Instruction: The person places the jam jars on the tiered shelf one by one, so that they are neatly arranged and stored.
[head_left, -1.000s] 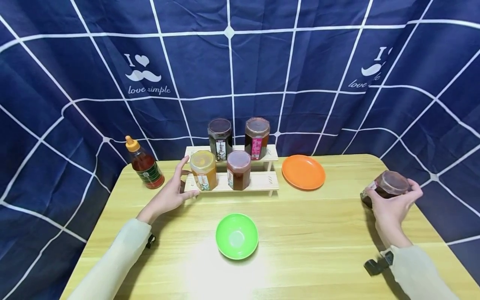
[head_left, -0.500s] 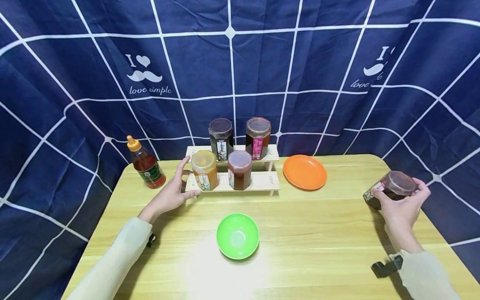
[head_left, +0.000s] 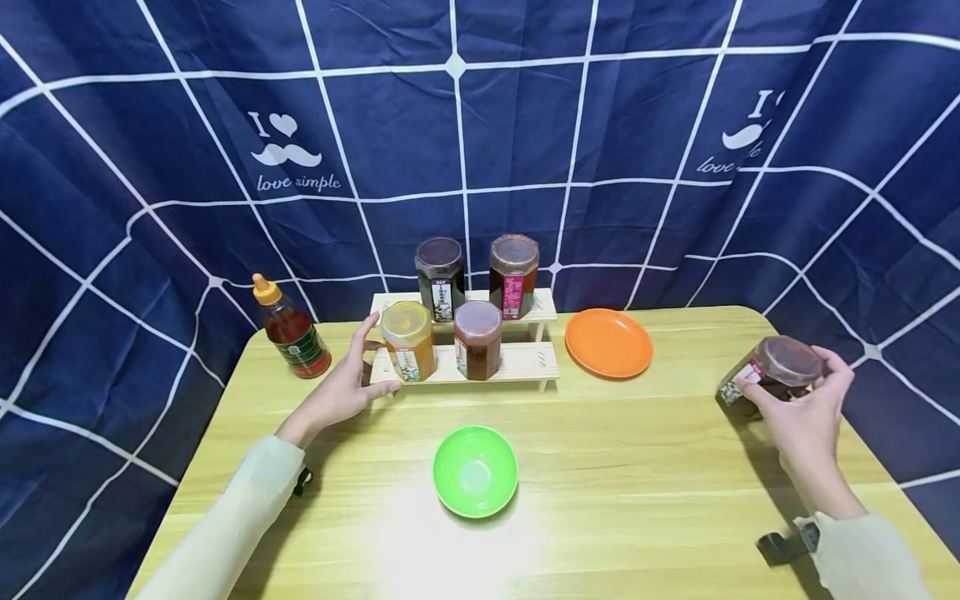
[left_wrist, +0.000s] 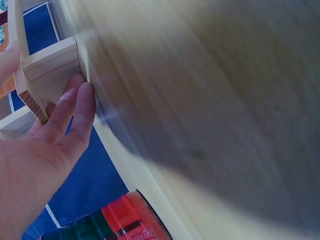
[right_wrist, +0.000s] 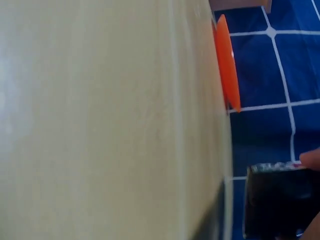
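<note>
In the head view my right hand grips a dark jar with a clear lid at the table's right side. The jar leans a little and sits close over the wood; the right wrist view shows its dark base near the tabletop. My left hand holds the left end of a two-step wooden rack, thumb at the lower shelf's front edge. In the left wrist view, its fingers reach behind the shelf end. An amber jar and a red-brown jar stand on the lower step.
On the upper step stand a black jar and a pink-labelled jar. A yellow-capped squeeze bottle is left of the rack. An orange plate lies to its right, and a green bowl in front. Blue cloth hangs behind.
My right hand and wrist have shifted slightly rightward over the second, still gripping the dark jar; the jar has edged back left in the last half second. My left hand stays at the rack.
</note>
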